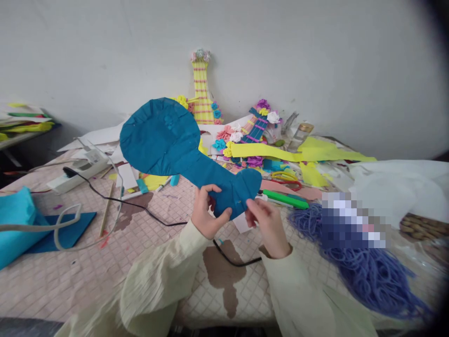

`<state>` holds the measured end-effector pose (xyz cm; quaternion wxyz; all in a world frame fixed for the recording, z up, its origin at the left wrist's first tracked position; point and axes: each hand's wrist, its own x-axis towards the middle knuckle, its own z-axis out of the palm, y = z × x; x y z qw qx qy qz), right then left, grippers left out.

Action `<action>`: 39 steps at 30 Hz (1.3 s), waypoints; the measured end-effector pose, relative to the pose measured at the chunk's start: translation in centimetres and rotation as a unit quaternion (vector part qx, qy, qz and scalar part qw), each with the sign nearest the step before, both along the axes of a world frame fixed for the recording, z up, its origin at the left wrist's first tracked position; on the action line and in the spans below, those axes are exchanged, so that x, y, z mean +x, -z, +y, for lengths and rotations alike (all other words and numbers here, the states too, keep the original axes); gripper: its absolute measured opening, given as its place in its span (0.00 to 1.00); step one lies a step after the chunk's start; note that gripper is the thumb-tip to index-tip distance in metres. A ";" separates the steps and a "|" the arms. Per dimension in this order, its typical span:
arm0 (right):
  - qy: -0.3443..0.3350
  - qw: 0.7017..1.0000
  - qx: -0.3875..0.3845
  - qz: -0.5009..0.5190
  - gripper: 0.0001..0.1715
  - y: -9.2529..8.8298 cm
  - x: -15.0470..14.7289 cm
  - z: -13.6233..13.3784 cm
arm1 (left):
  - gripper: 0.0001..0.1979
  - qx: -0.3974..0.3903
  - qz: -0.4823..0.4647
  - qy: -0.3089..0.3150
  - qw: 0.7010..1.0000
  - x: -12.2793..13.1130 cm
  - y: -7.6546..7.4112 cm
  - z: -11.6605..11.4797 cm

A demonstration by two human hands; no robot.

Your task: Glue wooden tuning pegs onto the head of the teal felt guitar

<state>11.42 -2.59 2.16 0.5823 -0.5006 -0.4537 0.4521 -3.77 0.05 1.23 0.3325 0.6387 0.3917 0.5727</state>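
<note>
We hold a teal guitar-shaped cutout (175,145) above the table (87,271), its round body tilted to the upper left. Our left hand (207,213) pinches its smaller lower end, thumb in front; our right hand (268,227) grips the edge just beside it. A black cable (140,208) runs below. Purple yarn (368,267) is heaped to the right, and a yellow paper guitar (202,93) leans on the wall behind.

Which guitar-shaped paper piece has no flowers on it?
The plain blue guitar cutout, held up by the left hand and right hand. The yellow guitar leaning on the wall and the striped guitar lying beside it both carry paper flowers.
</note>
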 end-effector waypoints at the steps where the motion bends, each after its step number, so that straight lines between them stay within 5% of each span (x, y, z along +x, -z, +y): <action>1: 0.013 1.000 0.002 0.001 0.18 -0.3 0.7 0.1 | 0.20 -0.005 -0.015 -0.001 1.000 -0.1 0.0 0.2; 4: 0.091 0.994 0.013 -0.051 0.16 -1.1 3.6 0.5 | 0.15 -0.029 -0.068 -0.010 0.997 -0.6 0.0 1.0; 7: 0.137 0.960 0.001 -0.245 0.15 -1.4 6.6 1.0 | 0.13 -0.053 -0.106 -0.012 0.993 -1.0 -0.2 1.6; 11: 0.044 0.874 -0.054 -0.480 0.26 -0.3 8.2 1.9 | 0.14 -0.053 -0.118 -0.022 0.991 -1.3 -0.8 1.9; 15: -0.010 0.854 -0.062 -0.517 0.29 1.8 7.2 3.0 | 0.14 -0.034 -0.115 -0.045 0.992 -1.5 -1.3 1.8; 19: -0.013 0.866 -0.058 -0.497 0.25 2.6 6.5 3.6 | 0.14 -0.034 -0.132 -0.037 0.990 -1.5 -1.4 1.7; 24: -0.012 0.897 -0.065 -0.438 0.18 0.9 6.8 3.1 | 0.13 -0.012 -0.140 -0.049 0.989 -1.8 -1.3 1.6; 28: 0.102 0.977 -0.015 -0.186 0.15 -1.8 6.6 2.2 | 0.12 0.035 -0.139 -0.096 0.985 -2.0 -1.3 1.4; 30: 0.138 0.989 0.022 -0.043 0.14 -3.3 6.4 1.9 | 0.12 0.052 -0.139 -0.110 0.983 -2.0 -1.3 1.3; 35: 0.011 0.990 0.059 0.130 0.07 -5.8 6.5 1.8 | 0.11 0.038 -0.139 -0.095 0.985 -1.9 -1.5 1.1; 39: -0.070 0.988 0.069 0.117 0.08 -4.8 6.4 1.9 | 0.10 -0.012 -0.159 -0.078 0.984 -1.8 -1.9 1.0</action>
